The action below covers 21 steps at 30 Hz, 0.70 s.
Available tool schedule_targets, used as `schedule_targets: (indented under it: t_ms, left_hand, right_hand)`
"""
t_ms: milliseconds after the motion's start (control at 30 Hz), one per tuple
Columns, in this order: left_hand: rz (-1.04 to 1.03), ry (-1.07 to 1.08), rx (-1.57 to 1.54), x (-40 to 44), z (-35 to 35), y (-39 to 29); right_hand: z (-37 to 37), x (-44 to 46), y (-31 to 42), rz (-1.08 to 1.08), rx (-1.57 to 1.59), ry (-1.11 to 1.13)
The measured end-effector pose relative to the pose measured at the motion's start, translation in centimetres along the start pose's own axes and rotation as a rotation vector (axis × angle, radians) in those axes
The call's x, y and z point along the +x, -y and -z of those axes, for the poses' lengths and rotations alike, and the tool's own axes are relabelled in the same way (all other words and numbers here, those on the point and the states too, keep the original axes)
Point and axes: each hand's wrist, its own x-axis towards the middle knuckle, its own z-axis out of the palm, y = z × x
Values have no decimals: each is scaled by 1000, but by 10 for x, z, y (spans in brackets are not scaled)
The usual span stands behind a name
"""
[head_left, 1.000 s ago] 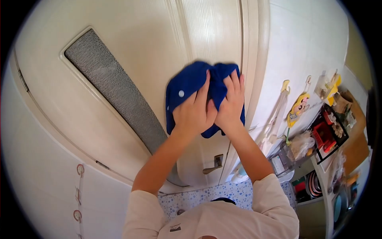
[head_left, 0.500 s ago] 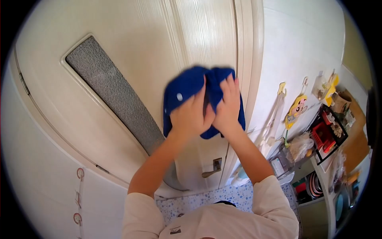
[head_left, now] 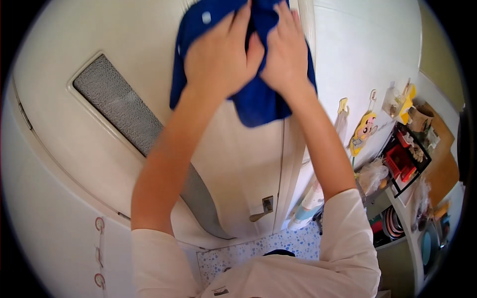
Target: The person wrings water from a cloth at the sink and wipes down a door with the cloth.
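Observation:
A dark blue cloth (head_left: 261, 107) with small white spots, bunched in the middle, is held up in front of the pale door (head_left: 233, 149). My left hand (head_left: 218, 62) is on its left part, with the fingers bent over the fabric and the thumb toward the middle. On the other side, my right hand (head_left: 288, 59) grips the folds, its fingertips near the top edge of the view. The cloth's lower flap hangs below both hands. Its upper edge is cut off by the frame.
The door has a textured grey glass strip (head_left: 117, 94) and a lever handle (head_left: 262, 211). On the right wall hang a yellow cartoon figure (head_left: 363, 133) and other items. A counter holds a black rack (head_left: 422, 164) and plastic bags (head_left: 372, 174). The floor (head_left: 238, 256) is blue-speckled.
Both hands have risen with the blue cloth, up to the top of the view. The cloth now hangs more spread out, with a flap below the hands.

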Motion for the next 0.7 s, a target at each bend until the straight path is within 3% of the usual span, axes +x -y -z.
schedule_targets:
  t_ms: [33, 133, 200, 367, 500, 633, 667, 700]
  left_hand:
    - [-20, -40, 8, 21, 4, -2]
    - [-35, -145, 46, 51, 3, -7]
    - [23, -83, -10, 39, 2, -18]
    - [140, 250, -146, -71, -19, -48]
    - [186, 271, -200, -194, -46, -77]
    - [300, 435, -365, -313, -59, -107]
    - [228, 314, -258, -340, -59, -115]
    - [339, 592, -326, -358, -52, -120]
  right_hand:
    - [9, 21, -8, -71, -63, 162]
    - [14, 51, -20, -48, -77, 46]
    - [13, 32, -19, -53, -139, 56]
    - [31, -92, 15, -213, -15, 212]
    - [49, -192, 71, -446, 129, 287]
    - [56, -318, 115, -545, 92, 434]
    - [61, -344, 127, -551, 144, 419]
    - [69, -366, 135, -575, 230, 456]
